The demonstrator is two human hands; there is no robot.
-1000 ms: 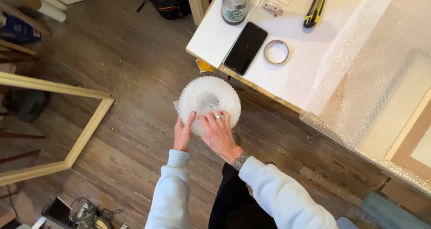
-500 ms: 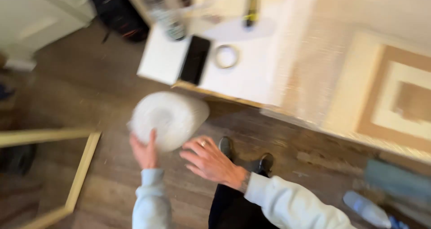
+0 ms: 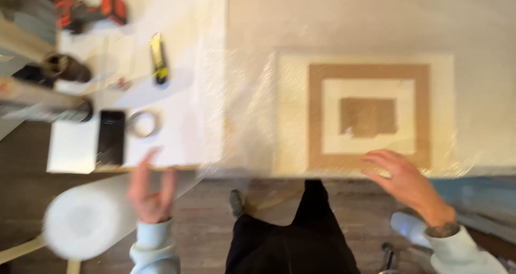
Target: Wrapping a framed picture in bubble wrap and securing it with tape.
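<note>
Our left hand (image 3: 152, 190), fingers spread, steadies the roll of bubble wrap (image 3: 88, 220) below the table (image 3: 177, 139) edge; before, both hands gripped it. Our right hand (image 3: 406, 181), open, has moved onto the wrapped picture frame (image 3: 368, 113) on the table. Farther left lie a phone (image 3: 110, 137) and tape ring (image 3: 143, 123).

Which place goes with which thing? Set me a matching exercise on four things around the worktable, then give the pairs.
Things:
1. framed picture
2. phone
3. roll of bubble wrap
4. utility knife

Places:
A. beside the left hand, off the table's near edge
B. under a clear sheet, its near edge at the right hand
C. farther back on the white table, yellow and black
D. lying dark and flat next to the tape ring

Pairs: 1-B, 2-D, 3-A, 4-C
</note>
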